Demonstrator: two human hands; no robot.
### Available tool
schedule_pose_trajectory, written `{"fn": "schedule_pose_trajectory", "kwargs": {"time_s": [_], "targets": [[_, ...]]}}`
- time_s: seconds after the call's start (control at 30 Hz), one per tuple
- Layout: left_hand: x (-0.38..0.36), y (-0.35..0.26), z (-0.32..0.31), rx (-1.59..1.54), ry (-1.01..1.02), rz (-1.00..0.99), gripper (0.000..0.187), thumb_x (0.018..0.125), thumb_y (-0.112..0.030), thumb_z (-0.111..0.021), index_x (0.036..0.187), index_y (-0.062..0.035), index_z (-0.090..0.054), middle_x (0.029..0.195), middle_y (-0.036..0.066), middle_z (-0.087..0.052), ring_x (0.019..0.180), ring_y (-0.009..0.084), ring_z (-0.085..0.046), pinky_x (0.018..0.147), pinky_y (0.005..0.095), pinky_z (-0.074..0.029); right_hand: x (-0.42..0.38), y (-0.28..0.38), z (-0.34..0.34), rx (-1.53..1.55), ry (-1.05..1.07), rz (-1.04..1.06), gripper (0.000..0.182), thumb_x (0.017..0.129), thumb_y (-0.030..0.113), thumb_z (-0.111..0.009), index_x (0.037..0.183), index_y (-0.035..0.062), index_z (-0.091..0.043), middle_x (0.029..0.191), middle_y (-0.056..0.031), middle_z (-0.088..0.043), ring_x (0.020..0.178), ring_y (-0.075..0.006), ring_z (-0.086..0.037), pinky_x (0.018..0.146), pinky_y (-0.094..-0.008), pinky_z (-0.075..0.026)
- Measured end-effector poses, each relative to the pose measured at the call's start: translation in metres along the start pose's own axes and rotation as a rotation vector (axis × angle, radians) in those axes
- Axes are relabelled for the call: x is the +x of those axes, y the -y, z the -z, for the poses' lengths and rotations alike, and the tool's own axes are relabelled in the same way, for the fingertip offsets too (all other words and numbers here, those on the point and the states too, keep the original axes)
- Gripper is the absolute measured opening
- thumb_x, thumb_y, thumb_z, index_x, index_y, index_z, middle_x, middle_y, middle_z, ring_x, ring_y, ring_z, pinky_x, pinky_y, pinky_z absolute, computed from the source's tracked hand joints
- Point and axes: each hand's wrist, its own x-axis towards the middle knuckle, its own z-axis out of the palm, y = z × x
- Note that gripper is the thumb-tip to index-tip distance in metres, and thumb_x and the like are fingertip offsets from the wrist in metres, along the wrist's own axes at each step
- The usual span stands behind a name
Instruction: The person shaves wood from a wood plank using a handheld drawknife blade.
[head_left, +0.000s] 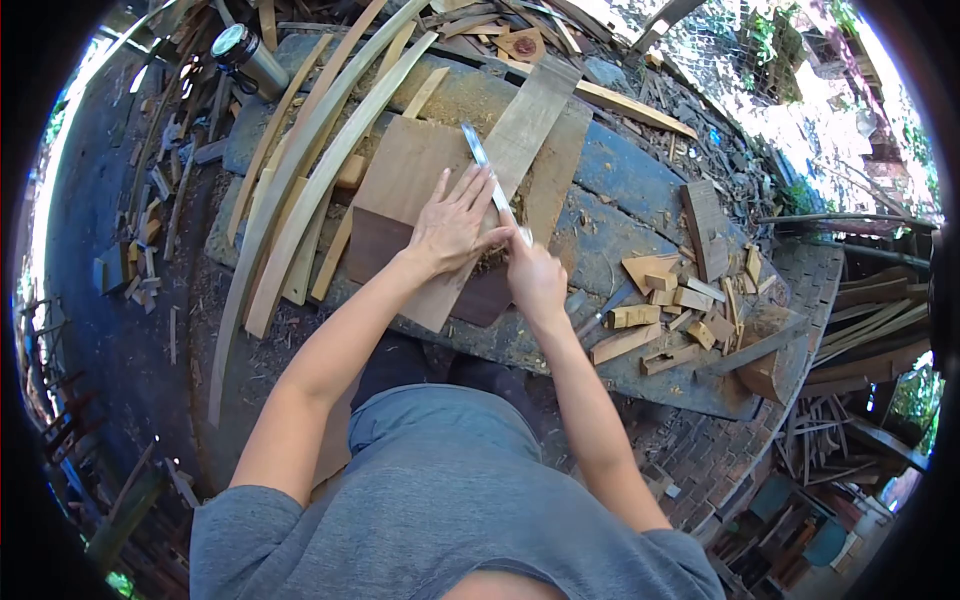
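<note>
A narrow, shiny metal strip (474,145), perhaps a blade or a rule, lies slantwise over a long grey-brown board (535,105). My right hand (537,277) is closed around its near end; the hand hides what shape that end has. Flat on the wood, with fingers stretched out, my left hand (455,222) rests beside the strip, its fingertips close against it and its thumb reaching toward my right hand. Beneath the long board are a wide brown panel (400,175) and a darker board (377,245).
Several long curved wood strips (300,165) cross the left of the worktable (625,185). A metal flask (250,62) stands at the back left. Wood offcuts (690,300) are piled at the right, with a bladed tool (603,310) near my right wrist.
</note>
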Motion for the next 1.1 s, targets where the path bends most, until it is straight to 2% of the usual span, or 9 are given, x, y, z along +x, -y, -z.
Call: {"fn": "schedule_pose_trajectory", "kwargs": {"time_s": [0.07,0.2,0.3,0.4,0.67,0.83,0.9,1.03,1.1], "targets": [[-0.004,0.015,-0.01,0.037,-0.03,-0.067,0.092,0.096,-0.073,-0.028,0.155,-0.0034,-0.029,0.163,0.011,-0.028,0.152,0.0258,-0.02,0.123,0.055,-0.011,-0.011,0.005,0.006,-0.048,0.032,-0.031,0.059,0.094,0.015,-0.052,0.148,0.0375,-0.045,0.071,-0.016,-0.067,0.06,-0.0356,-0.07,0.051,-0.0489,-0.056],[0.014,0.041,-0.01,0.081,-0.045,-0.045,0.092,0.096,-0.073,-0.024,0.157,-0.0042,-0.024,0.165,0.012,-0.022,0.154,0.0244,-0.016,0.123,0.0547,-0.007,-0.011,0.015,0.009,-0.143,0.068,-0.082,0.066,0.092,0.012,-0.053,0.151,0.0398,-0.04,0.068,-0.0148,-0.065,0.056,-0.0337,-0.069,0.047,-0.0463,-0.055],[0.036,0.062,-0.003,0.137,-0.097,-0.059,0.092,0.095,-0.075,-0.026,0.155,-0.005,-0.031,0.163,0.011,-0.029,0.152,0.0238,-0.022,0.123,0.054,-0.006,-0.012,0.019,0.011,-0.167,0.069,-0.112,0.066,0.092,0.011,-0.053,0.15,0.0398,-0.041,0.068,-0.0142,-0.064,0.055,-0.0329,-0.068,0.046,-0.0457,-0.054],[0.045,0.067,0.006,0.148,-0.054,-0.064,0.081,0.099,-0.068,-0.028,0.151,-0.0074,-0.041,0.16,0.007,-0.036,0.151,0.0241,-0.025,0.123,0.0533,-0.009,-0.016,0.025,0.008,-0.146,0.045,-0.136,0.066,0.091,0.011,-0.053,0.15,0.04,-0.041,0.067,-0.0139,-0.063,0.054,-0.0325,-0.068,0.046,-0.046,-0.054],[0.011,0.056,0.022,0.176,0.084,-0.098,0.087,0.095,-0.074,-0.028,0.151,-0.009,-0.041,0.159,0.006,-0.038,0.151,0.0244,-0.025,0.123,0.0549,-0.008,-0.052,0.04,0.02,-0.011,0.116,-0.191,0.064,0.092,0.01,-0.052,0.148,0.0413,-0.044,0.069,-0.0155,-0.062,0.055,-0.0356,-0.067,0.049,-0.0488,-0.055],[0.062,0.086,0.012,0.163,0.038,-0.076,0.09,0.093,-0.078,-0.022,0.152,-0.0121,-0.04,0.159,0.004,-0.038,0.152,0.0232,-0.023,0.123,0.0584,-0.005,0.005,0.015,-0.001,-0.02,-0.024,-0.124,0.063,0.093,0.01,-0.052,0.148,0.0409,-0.043,0.069,-0.0159,-0.063,0.057,-0.0357,-0.068,0.049,-0.049,-0.055],[0.072,0.09,0.026,0.194,0.19,-0.038,0.084,0.096,-0.073,-0.026,0.153,-0.0126,-0.039,0.159,0.003,-0.038,0.153,0.0255,-0.02,0.123,0.0584,-0.005,0.003,0.022,-0.002,-0.015,-0.036,-0.122,0.062,0.093,0.011,-0.052,0.147,0.0404,-0.044,0.069,-0.016,-0.063,0.057,-0.0356,-0.068,0.049,-0.049,-0.055],[0.032,0.081,0.026,0.184,0.071,-0.079,0.084,0.096,-0.073,-0.025,0.152,-0.0133,-0.04,0.159,0.002,-0.037,0.153,0.0249,-0.02,0.122,0.0588,-0.004,-0.024,0.037,0.004,0.004,-0.006,-0.149,0.061,0.092,0.012,-0.054,0.146,0.0388,-0.046,0.068,-0.0152,-0.063,0.054,-0.0347,-0.067,0.047,-0.0471,-0.055],[0.016,0.071,0.03,0.221,0.113,-0.081,0.086,0.095,-0.074,-0.023,0.154,-0.0139,-0.038,0.161,0.001,-0.034,0.153,0.0239,-0.019,0.123,0.0586,-0.002,-0.045,0.041,0.007,-0.015,0.057,-0.167,0.062,0.092,0.013,-0.055,0.146,0.0415,-0.045,0.066,-0.0143,-0.061,0.053,-0.0335,-0.067,0.046,-0.0467,-0.055]]}}
